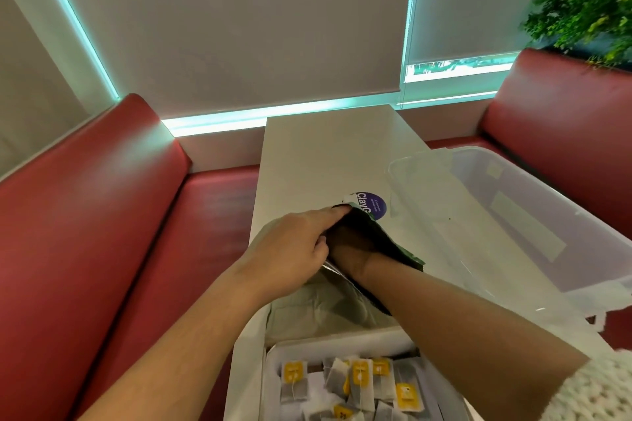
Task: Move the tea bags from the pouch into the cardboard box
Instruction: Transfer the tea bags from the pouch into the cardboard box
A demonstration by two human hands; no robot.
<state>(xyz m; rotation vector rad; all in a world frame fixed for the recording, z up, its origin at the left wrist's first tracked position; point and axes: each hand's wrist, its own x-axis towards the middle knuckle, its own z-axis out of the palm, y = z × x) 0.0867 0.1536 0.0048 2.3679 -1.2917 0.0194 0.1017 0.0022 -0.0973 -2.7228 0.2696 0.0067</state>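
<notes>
On the white table (318, 150), near its middle, the pouch (372, 243) is lying with its mouth facing the near edge, and both hands are working at that mouth. The left hand (290, 249) is pinching the upper lip of the pouch, with its forefinger stretched along the edge and the other fingers curled under, holding the opening wide. The right hand (355, 249) is reaching deep inside; its fingers are hidden, so whether they are gripping any bags cannot be told.

To do this step well, the left hand should be keeping the lip lifted and taut while the right is gathering a small bunch of bags, strings included, and drawing it straight back toward the box (273, 369), so that nothing is snagging on the foil edge. The box is sitting at the near edge, just beside the pouch, with many tea bags (359, 383) with yellow tags in it.

A clear plastic tub (547, 232) is resting on the right of the table. Red benches (102, 215) are flanking the table left and right, blinds (239, 27) are covering the far window, and a green plant (588, 3) is standing far right.
</notes>
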